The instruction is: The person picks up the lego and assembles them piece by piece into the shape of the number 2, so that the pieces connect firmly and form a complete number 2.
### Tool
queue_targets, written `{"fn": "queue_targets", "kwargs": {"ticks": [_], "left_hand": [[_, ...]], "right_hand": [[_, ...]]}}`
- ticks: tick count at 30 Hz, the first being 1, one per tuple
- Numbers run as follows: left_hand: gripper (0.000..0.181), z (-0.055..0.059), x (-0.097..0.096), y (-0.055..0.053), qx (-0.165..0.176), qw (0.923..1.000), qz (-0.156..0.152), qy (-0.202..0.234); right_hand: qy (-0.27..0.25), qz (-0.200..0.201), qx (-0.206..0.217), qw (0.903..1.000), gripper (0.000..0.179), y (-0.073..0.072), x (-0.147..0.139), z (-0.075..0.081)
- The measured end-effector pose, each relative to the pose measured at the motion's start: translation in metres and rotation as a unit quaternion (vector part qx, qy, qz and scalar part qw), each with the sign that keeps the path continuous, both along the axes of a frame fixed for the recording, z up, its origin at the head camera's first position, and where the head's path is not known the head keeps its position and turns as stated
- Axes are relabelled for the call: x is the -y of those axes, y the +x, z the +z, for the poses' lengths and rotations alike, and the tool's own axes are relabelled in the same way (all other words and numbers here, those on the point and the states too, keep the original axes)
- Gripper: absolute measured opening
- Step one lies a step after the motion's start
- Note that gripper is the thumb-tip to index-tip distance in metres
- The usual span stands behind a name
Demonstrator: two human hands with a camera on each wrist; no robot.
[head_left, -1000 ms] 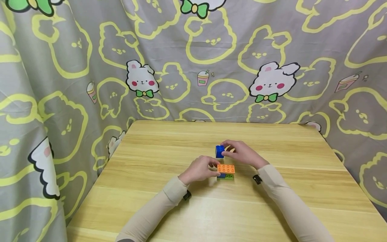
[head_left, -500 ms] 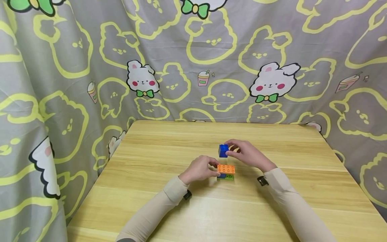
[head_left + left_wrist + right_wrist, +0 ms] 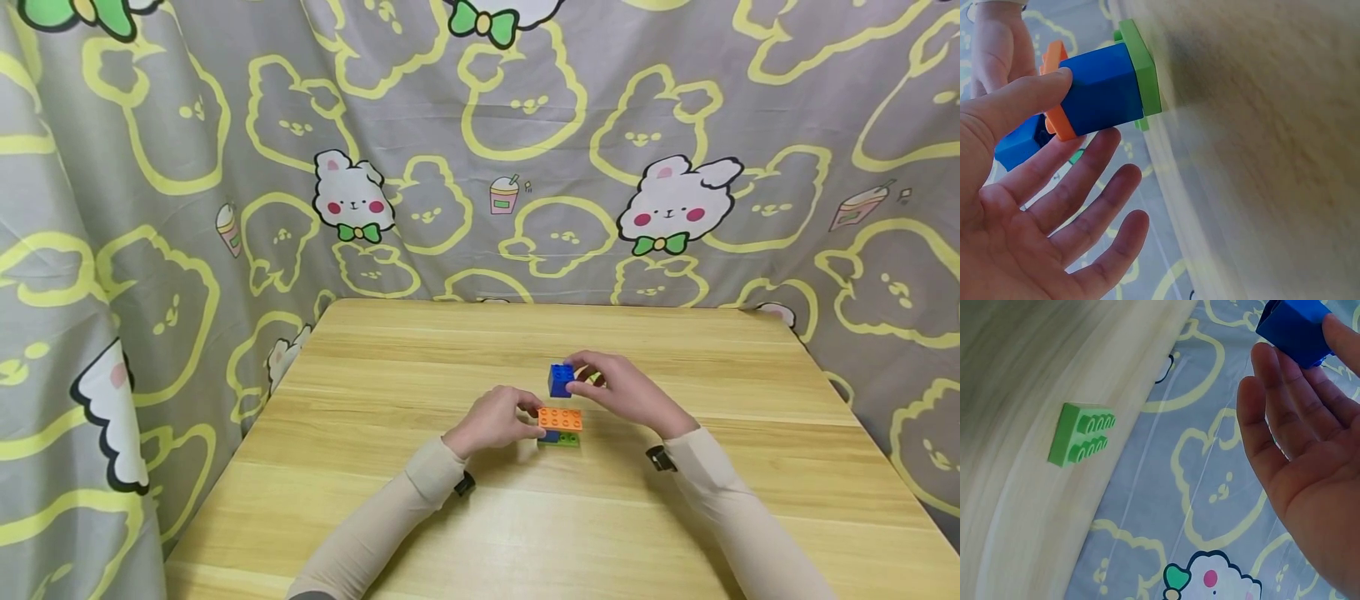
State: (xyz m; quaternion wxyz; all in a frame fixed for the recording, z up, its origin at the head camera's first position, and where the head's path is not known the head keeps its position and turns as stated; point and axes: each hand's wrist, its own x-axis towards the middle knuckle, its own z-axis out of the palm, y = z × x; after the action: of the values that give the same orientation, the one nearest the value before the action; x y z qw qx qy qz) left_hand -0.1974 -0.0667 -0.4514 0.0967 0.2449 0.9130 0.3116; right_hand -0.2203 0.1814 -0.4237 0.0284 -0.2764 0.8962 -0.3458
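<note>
My left hand [image 3: 498, 419] pinches a small stack of toy building bricks between thumb and finger. The stack has a flat green brick [image 3: 1145, 70] at the bottom, a blue block [image 3: 1102, 86] on one end of it, and a flat orange brick [image 3: 560, 418] on top. In the left wrist view the thumb presses where orange meets blue, while the lower fingers spread loosely. Just behind the stack, my right hand [image 3: 622, 387] holds another blue block [image 3: 561, 380] by thumb and fingertips, raised above the table with studs upward.
Another flat green brick [image 3: 1082, 434] lies studs up on the wooden table [image 3: 420, 350], mostly hidden behind the right hand in the head view. A grey patterned curtain [image 3: 555, 108] hangs along the table's back and sides.
My right hand has moved to the right with the blue block, dipping slightly towards me at the end. The left hand and the stack have stayed in place.
</note>
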Motion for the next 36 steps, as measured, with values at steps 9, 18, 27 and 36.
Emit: {"fn": "queue_targets", "kwargs": {"ticks": [9,18,27,36], "left_hand": [[0.034,0.001,0.001,0.001,0.009,0.9999,0.005,0.003],[0.035,0.000,0.002,0.002,0.003,1.0000,-0.001,-0.001],[0.035,0.000,0.002,0.002,0.001,1.0000,-0.001,0.001],[0.035,0.001,0.001,0.001,0.004,1.0000,0.001,0.001]], "right_hand": [[-0.001,-0.004,0.003,1.0000,0.040,0.010,-0.004,-0.001],[-0.001,0.005,-0.004,1.0000,0.039,0.018,-0.010,-0.006],[0.011,0.017,-0.009,0.9998,0.039,0.025,-0.014,-0.010],[0.012,0.027,-0.013,0.9995,0.039,0.029,-0.015,-0.013]]}}
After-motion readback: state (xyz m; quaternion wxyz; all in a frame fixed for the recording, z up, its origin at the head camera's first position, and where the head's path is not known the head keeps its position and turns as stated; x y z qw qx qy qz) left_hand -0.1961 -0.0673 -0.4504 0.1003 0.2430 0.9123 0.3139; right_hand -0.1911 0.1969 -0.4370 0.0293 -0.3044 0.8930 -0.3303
